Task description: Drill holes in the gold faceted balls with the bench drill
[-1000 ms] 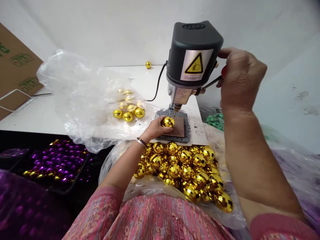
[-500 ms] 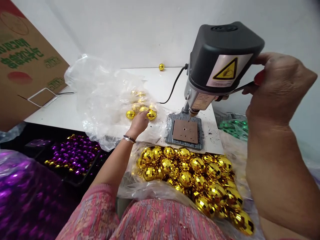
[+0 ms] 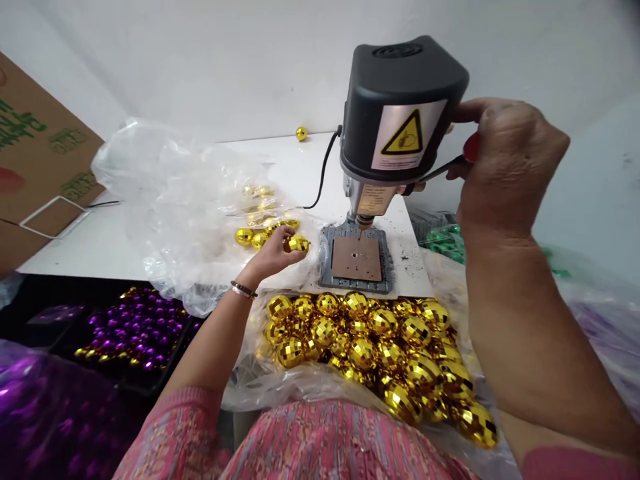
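Note:
My left hand reaches over the edge of a clear plastic bag on the white table, fingers curled on a faceted gold ball. A few more gold balls lie in that bag just beyond it. My right hand is closed round the red-knobbed lever of a small black drill press. The drill's brown base plate has nothing on it. A heap of gold balls fills a plastic bag in my lap.
A tray of purple balls sits low on the left, with a purple bag nearer me. A cardboard box stands at far left. Green balls lie right of the drill. One gold ball rests by the wall.
My left hand took a gold ball off the drill's base plate and carried it left to the clear bag. My right hand stayed on the lever.

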Motion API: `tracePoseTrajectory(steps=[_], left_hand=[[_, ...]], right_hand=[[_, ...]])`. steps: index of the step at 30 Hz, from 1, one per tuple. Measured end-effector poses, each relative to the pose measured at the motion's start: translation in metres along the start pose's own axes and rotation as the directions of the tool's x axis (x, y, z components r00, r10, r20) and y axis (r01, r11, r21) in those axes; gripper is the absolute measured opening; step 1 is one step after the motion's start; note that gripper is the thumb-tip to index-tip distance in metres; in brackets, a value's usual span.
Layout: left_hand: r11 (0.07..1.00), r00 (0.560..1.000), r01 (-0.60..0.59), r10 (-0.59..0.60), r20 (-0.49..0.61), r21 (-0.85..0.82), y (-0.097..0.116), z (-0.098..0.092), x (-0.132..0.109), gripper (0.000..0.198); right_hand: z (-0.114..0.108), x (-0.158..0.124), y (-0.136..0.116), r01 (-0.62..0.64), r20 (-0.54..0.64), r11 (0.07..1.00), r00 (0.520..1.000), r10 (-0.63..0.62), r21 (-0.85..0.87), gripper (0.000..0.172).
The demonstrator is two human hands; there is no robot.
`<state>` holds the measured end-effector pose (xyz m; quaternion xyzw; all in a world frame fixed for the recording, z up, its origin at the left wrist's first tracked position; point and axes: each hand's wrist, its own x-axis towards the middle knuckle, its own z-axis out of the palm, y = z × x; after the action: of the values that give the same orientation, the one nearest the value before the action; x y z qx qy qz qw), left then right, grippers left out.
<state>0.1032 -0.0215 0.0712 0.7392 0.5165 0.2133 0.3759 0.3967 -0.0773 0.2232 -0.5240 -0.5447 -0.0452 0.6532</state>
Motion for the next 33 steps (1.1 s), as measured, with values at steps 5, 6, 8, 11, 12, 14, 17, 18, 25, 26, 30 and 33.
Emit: tracePoseTrajectory(steps=[5,6,8,11,12,14,17,18,25,26,30,33], left_hand=[[0.876,0.988,0.022,0.055,0.144,-0.482,0.017,0.013,-0.012,0.061],[0.877,0.986,0.020,0.063,0.157,-0.479,0.021,0.019,-0.009,0.062],[0.904,0.982,0.025,0.058,0.181,-0.427,0.029,0.032,-0.002,0.068],[0.934,0.980,0.009,0.062,0.187,-0.358,0.036,0.053,0.012,0.072],[0.943,0.980,-0.006,0.072,0.185,-0.332,0.037,0.059,0.016,0.072],[0.965,0.980,-0.037,0.086,0.179,-0.260,0.040,0.068,0.021,0.070],[0.988,0.983,-0.048,0.072,0.168,-0.144,0.046,0.075,0.025,0.067],[0.993,0.984,-0.046,0.063,0.164,-0.109,0.048,0.075,0.026,0.067],[0.996,0.986,-0.069,0.058,0.155,0.063,0.073,0.079,0.029,0.068],[0.993,0.986,-0.078,0.064,0.156,0.089,0.076,0.079,0.029,0.068],[0.973,0.976,-0.150,0.117,0.185,0.174,0.081,0.085,0.033,0.067],[0.980,0.966,-0.167,0.140,0.218,0.109,0.073,0.091,0.038,0.073]], right_hand=[[0.001,-0.001,-0.005,-0.038,-0.011,0.999,0.999,0.038,-0.007,0.039],[0.001,-0.001,-0.006,-0.034,-0.013,0.999,0.999,0.034,-0.005,0.039],[0.000,-0.001,-0.008,-0.016,-0.015,1.000,1.000,0.017,0.014,0.038],[0.001,-0.001,-0.012,-0.008,-0.016,0.999,1.000,0.008,0.033,0.035],[0.001,-0.001,-0.013,-0.011,-0.012,0.999,1.000,0.012,0.042,0.035],[0.002,-0.002,-0.014,-0.007,-0.016,0.998,1.000,0.008,0.065,0.038],[0.002,-0.002,-0.014,0.009,-0.041,0.997,0.999,-0.006,0.075,0.041],[0.002,-0.002,-0.014,0.013,-0.049,0.997,0.999,-0.010,0.072,0.041],[-0.001,-0.003,-0.014,-0.007,-0.038,0.999,0.999,0.008,0.032,0.046],[-0.001,-0.003,-0.014,-0.010,-0.035,1.000,0.999,0.011,0.027,0.047],[-0.002,-0.004,-0.014,-0.016,-0.010,1.000,1.000,0.016,0.017,0.050],[-0.005,-0.006,-0.017,-0.022,0.012,0.999,1.000,0.021,0.040,0.050]])
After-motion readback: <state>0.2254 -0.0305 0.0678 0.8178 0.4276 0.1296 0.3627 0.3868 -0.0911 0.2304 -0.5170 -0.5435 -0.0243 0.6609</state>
